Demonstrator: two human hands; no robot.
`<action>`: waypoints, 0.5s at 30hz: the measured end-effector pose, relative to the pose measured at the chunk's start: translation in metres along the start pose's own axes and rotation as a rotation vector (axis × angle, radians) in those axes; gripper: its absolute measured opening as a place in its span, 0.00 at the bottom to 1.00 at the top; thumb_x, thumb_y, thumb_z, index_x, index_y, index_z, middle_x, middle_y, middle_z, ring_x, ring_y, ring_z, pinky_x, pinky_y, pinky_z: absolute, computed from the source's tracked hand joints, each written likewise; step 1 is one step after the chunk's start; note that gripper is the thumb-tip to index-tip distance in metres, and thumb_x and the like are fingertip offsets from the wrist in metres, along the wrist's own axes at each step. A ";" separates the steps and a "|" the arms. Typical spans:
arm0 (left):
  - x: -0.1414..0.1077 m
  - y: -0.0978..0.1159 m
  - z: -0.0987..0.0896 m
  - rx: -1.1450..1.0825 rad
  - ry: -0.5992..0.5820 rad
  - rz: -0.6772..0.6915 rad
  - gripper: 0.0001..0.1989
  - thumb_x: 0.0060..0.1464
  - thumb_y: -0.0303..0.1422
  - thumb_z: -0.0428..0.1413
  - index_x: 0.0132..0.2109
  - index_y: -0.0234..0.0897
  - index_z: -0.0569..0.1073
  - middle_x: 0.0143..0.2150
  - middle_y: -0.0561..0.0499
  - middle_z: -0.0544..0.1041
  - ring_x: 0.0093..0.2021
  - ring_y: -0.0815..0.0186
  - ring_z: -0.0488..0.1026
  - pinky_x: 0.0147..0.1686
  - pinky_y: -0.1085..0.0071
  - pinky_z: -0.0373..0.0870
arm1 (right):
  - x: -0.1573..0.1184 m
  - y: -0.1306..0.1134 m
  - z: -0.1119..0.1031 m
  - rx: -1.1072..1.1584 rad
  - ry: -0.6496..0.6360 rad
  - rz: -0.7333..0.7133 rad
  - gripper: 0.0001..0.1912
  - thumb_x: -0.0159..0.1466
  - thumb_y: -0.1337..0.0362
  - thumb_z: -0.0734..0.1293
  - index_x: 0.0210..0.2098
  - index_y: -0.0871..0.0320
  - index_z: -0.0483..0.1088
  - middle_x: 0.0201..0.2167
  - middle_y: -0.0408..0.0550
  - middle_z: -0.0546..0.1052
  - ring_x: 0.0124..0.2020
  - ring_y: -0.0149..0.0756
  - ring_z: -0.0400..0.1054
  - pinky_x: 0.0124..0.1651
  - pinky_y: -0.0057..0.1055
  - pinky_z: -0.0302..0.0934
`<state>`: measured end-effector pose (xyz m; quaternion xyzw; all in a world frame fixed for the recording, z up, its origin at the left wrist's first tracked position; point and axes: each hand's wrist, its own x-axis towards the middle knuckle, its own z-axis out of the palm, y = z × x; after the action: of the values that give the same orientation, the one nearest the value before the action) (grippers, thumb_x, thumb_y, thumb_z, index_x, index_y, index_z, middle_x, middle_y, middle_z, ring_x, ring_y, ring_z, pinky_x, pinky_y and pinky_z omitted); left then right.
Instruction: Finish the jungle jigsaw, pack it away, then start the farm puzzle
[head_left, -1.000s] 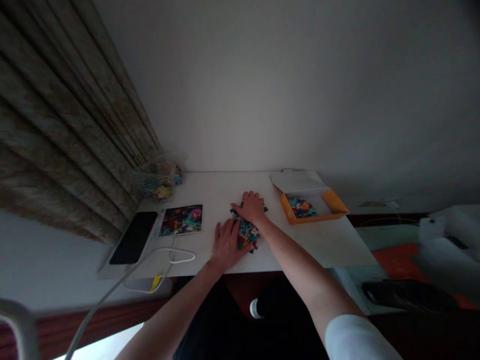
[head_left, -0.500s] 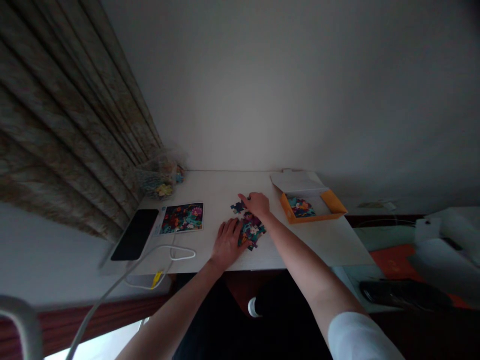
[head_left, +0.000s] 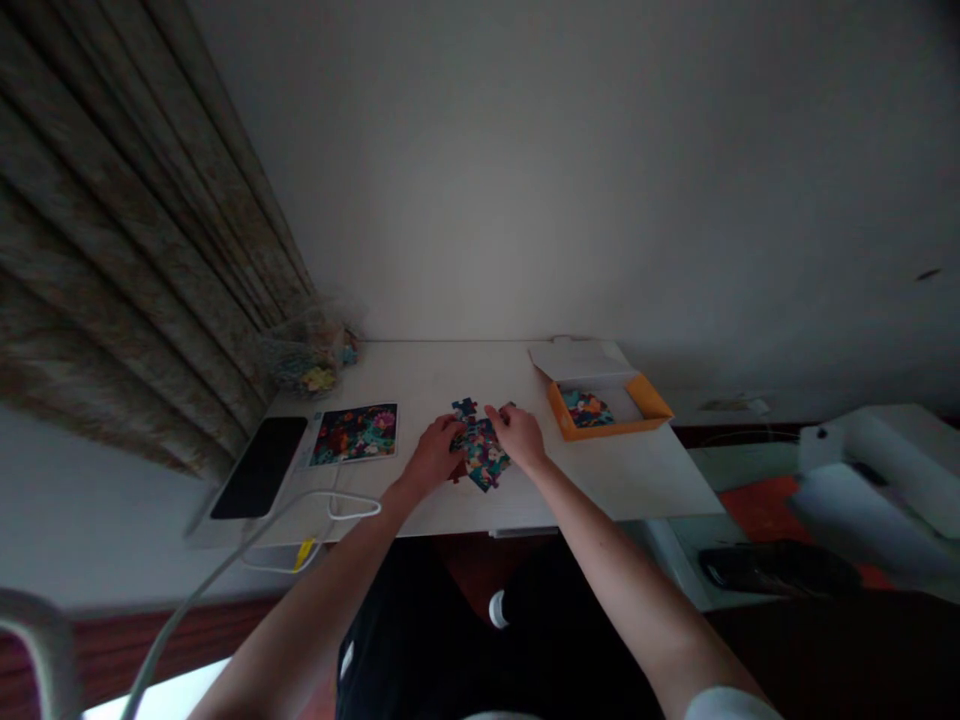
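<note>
The fingers (head_left: 448, 430) of the left hand (head_left: 433, 458) and the fingers (head_left: 496, 414) of the right hand (head_left: 517, 437) curl down from opposite sides onto a cluster of multicoloured floral jigsaw pieces (head_left: 481, 455). They stand narrow rather than spread wide, though whether they pinch a piece or only rest on it is too small to tell. The cluster lies between the two hands on a white rectangular tabletop (head_left: 637, 470). A dark blue jigsaw piece (head_left: 464, 407) sits just ahead of the left fingertips at the cluster's far end; whether it is joined to the rest cannot be told.

Far to the left of the fingers hangs a pleated grey-brown curtain (head_left: 127, 230), with a clear plastic bag (head_left: 304, 360) of colourful contents against it at the table's back corner. Nearer the left hand lie a black rectangular smartphone (head_left: 259, 467) and a glossy floral picture card (head_left: 354, 434). A white cable (head_left: 352, 508) loops across the table's near edge, with a yellow tag (head_left: 304, 553) hanging below it.

Right of the right fingers, well apart from them, sits an orange cardboard box tray (head_left: 645, 400) with a white flap (head_left: 577, 360), holding a small floral picture (head_left: 585, 408). The table's near edge runs just below the wrists, while its back edge meets the wall well ahead of the fingers.
</note>
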<state>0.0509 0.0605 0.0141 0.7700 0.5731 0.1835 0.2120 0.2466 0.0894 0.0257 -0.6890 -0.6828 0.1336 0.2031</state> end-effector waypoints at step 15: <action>0.030 0.017 -0.028 0.199 -0.204 -0.164 0.19 0.55 0.34 0.64 0.53 0.39 0.72 0.53 0.41 0.77 0.54 0.52 0.76 0.49 0.62 0.71 | -0.034 -0.002 0.025 -0.083 0.063 -0.307 0.25 0.74 0.47 0.59 0.57 0.57 0.72 0.63 0.58 0.73 0.67 0.51 0.60 0.67 0.49 0.48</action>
<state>0.0587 0.0880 0.0479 0.7526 0.6246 0.0288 0.2063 0.2322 0.0575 0.0014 -0.5881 -0.7783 0.0510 0.2140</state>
